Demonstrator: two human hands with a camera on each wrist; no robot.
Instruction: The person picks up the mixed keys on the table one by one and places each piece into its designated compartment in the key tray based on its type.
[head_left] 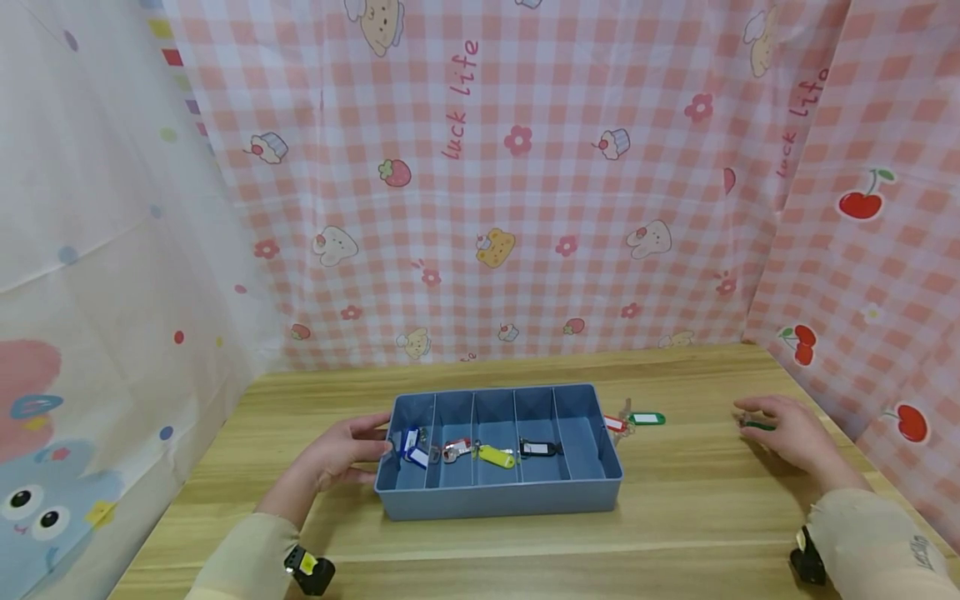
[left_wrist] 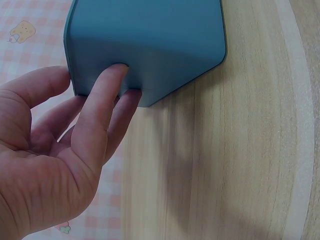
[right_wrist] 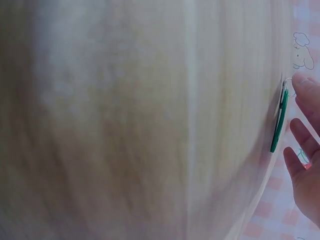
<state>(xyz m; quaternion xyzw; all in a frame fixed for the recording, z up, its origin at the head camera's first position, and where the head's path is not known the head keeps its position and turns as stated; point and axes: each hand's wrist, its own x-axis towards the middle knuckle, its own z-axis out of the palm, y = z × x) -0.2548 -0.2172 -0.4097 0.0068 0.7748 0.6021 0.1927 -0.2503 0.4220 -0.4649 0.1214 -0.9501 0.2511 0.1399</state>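
My left hand (head_left: pixel 347 454) touches the left end wall of a blue-grey divided tray (head_left: pixel 502 502); its fingertips rest on that wall in the left wrist view. From left to right, the tray's compartments hold keys with blue tags (head_left: pixel 417 456), a red-tagged key (head_left: pixel 456 450), a yellow key tag (head_left: pixel 496 456) and a black key tag (head_left: pixel 537 448). Over the right part of the table, my right hand (head_left: pixel 783 433) pinches a green-tagged key (right_wrist: pixel 280 120) near its ring. Its other fingers stand apart from the tag. The fingers partly hide the key.
Just outside the tray's right wall lie a red key tag (head_left: pixel 615 424) and another green key tag (head_left: pixel 647 418) on the wooden table (head_left: pixel 690 517). A pink checked cloth (head_left: pixel 525 192) hangs behind the table, and more cloth hangs at both sides.
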